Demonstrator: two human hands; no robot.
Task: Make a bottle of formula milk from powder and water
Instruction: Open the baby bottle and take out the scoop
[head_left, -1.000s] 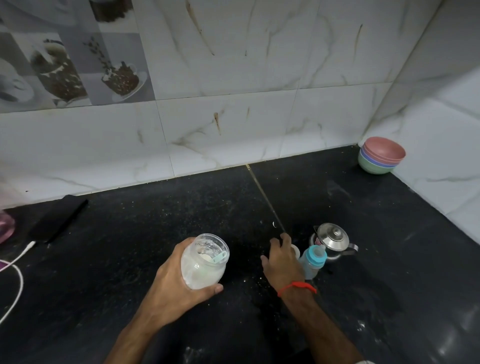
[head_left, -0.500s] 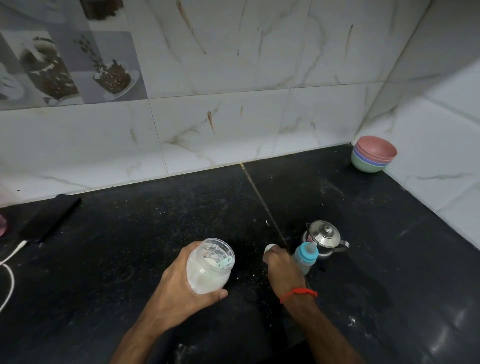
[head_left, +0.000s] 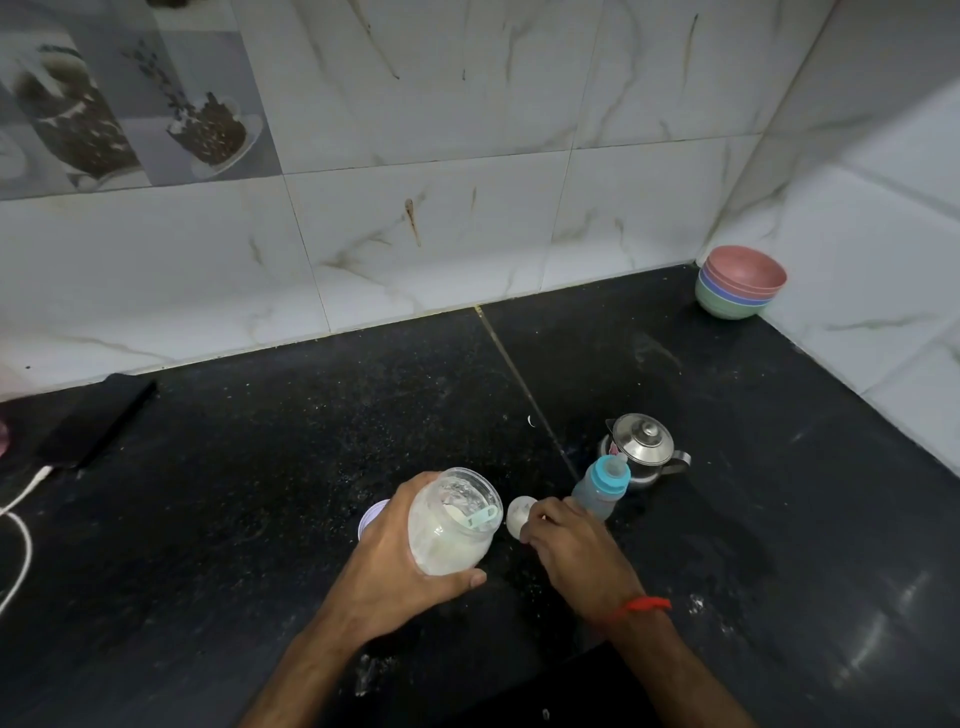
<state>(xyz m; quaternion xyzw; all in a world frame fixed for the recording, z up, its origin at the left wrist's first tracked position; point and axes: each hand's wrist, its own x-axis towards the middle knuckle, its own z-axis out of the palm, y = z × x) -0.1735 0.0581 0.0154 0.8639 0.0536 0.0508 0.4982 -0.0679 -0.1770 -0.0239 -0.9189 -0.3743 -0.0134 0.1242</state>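
Nearest the viewer, the left hand (head_left: 400, 561) wraps its fingers and thumb round a clear plastic jar of white formula powder (head_left: 453, 522), held off the black speckled stone counter (head_left: 260, 467) with its open mouth tilted toward 1 o'clock. A pale blue-green plastic measuring scoop (head_left: 475, 518) lies inside the jar, its handle at the rim on the 3 o'clock side. A lilac round lid (head_left: 373, 515) shows partly behind this hand, at 9 o'clock of the jar.

At 3 o'clock of the jar, the right hand (head_left: 576, 553), with a red thread on its wrist, has its fingers curled onto a small white round cap (head_left: 519, 514); whether the cap is lifted or resting on the counter cannot be told. The cap lies between jar and hand, just beside the jar's mouth.

At 1 o'clock of the right hand, just beyond its knuckles, stands a blue baby bottle with a turquoise collar and teat (head_left: 602, 486), upright with a slight lean. The right hand is plainly the nearer to it.

Directly behind, at 1 o'clock again, sits a small lidded steel kettle (head_left: 643, 449).

Judgement: the scoop's handle points toward the right hand, so the scooping likely falls to it once the cap is released, and the bottle's collar would have to come off first.

Farthest, at 2 o'clock, a stack of pastel bowls (head_left: 740, 283) fills the corner.
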